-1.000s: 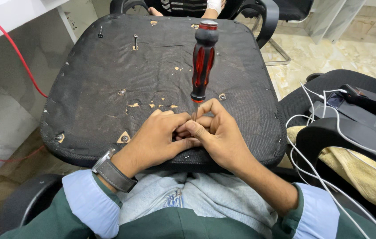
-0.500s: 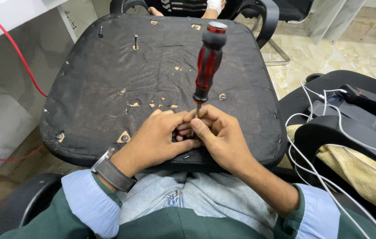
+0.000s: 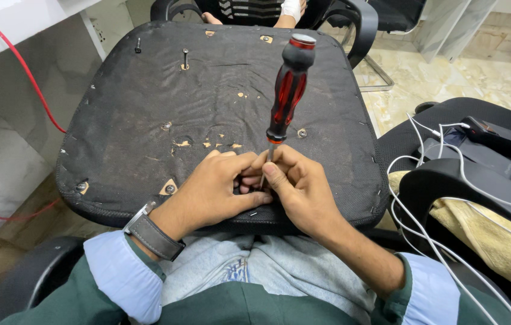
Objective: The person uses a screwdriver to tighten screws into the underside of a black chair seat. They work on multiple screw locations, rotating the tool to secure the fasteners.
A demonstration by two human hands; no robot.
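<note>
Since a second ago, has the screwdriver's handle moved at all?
Yes. The screwdriver handle has tipped rightward, away from the upright bolt on the seat underside.

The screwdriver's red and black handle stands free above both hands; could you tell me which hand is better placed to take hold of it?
Probably the right hand: its fingers pinch the shaft just below the screwdriver handle, which leans rightward. The left hand sits lower, beside the tip.

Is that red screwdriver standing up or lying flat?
Standing, tilted slightly right: the screwdriver rises handle-up from between both hands on the seat underside.
</note>
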